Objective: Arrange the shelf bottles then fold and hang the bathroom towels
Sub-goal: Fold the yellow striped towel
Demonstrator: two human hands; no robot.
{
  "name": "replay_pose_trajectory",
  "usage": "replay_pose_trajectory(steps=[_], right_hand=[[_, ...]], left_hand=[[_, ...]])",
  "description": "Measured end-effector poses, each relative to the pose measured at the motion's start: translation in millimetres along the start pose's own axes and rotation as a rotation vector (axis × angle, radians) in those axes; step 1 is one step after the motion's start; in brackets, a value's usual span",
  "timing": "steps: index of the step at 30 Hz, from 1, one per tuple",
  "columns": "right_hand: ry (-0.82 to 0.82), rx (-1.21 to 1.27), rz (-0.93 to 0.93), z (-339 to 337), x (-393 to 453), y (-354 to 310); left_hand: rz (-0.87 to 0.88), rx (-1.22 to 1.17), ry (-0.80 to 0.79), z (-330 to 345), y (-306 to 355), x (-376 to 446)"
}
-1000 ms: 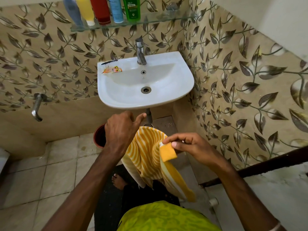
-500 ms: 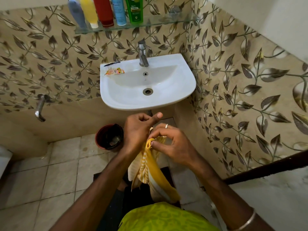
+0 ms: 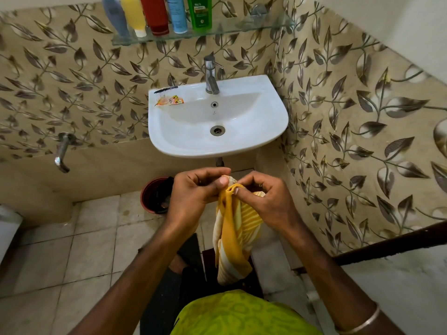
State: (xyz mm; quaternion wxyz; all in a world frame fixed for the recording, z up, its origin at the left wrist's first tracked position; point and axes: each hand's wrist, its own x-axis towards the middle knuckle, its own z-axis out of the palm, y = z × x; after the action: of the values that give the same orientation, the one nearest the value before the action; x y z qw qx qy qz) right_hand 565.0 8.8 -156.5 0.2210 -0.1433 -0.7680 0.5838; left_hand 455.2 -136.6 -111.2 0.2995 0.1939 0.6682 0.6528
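Note:
A yellow and white striped towel point(image 3: 235, 235) hangs folded in front of me, below the sink. My left hand point(image 3: 193, 189) pinches its top edge from the left. My right hand point(image 3: 263, 197) pinches the same top edge from the right, so the two hands nearly touch. Several bottles stand in a row on the glass shelf point(image 3: 242, 30) above the sink: a grey bottle point(image 3: 116, 18), a yellow bottle point(image 3: 134, 15), a red bottle point(image 3: 154, 15), a blue bottle point(image 3: 176, 14) and a green bottle point(image 3: 199, 12).
A white sink point(image 3: 273, 117) with a steel tap point(image 3: 211, 76) hangs on the leaf-patterned wall, with a sachet point(image 3: 170, 101) and a black comb point(image 3: 165, 89) on its rim. A dark red bucket point(image 3: 151, 194) stands on the tiled floor. A wall tap point(image 3: 61, 151) sticks out at left.
My hands came together, bringing the towel's two corners into one fold. The towel went from spread wide to hanging narrow and doubled.

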Motion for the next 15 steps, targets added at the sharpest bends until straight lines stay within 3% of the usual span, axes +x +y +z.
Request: replay_pose_trajectory(steps=[5,11,15], right_hand=[[0.067,-0.003,-0.01,1.6,-1.1,-5.1],[0.088,-0.014,-0.016,-0.9,-1.5,-2.6],[0.111,-0.005,-0.028,-1.0,-1.8,-1.8]], left_hand=[[0.14,0.036,0.027,9.1,-1.7,-3.3],[0.169,0.037,0.058,10.1,-2.7,-4.0],[0.163,0.041,-0.021,10.5,-1.7,-10.9]])
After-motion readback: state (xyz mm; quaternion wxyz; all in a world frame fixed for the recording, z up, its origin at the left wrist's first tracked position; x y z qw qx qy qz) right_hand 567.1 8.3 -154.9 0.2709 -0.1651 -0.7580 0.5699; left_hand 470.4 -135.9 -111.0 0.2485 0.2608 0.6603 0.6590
